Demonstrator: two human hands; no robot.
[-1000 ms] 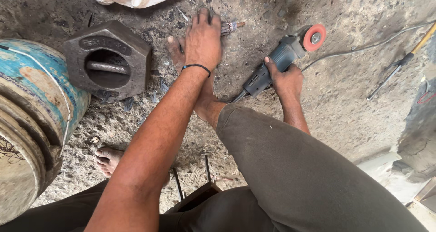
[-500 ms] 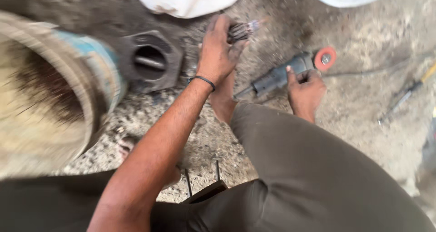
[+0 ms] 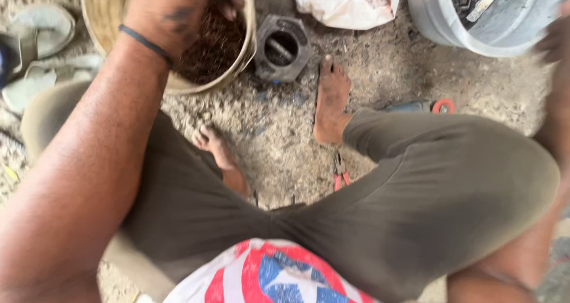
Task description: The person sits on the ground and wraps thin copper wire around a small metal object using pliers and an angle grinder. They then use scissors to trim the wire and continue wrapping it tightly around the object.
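Left hand (image 3: pixel 172 12) reaches into the round tan bucket (image 3: pixel 95 6) of rusty brown scrap at top left, fingers curled down among it; grip unclear. Right hand (image 3: pixel 555 39), blurred at the right edge beside the grey bucket (image 3: pixel 427 18); cannot tell its state. Hexagonal metal block (image 3: pixel 282 48) sits just beside the tan bucket.

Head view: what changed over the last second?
The left hand left the small metal part on the ground and reached into the bucket of rusty pieces. The right hand let go of the angle grinder and lifted toward the grey tub. The hexagonal block stayed put.
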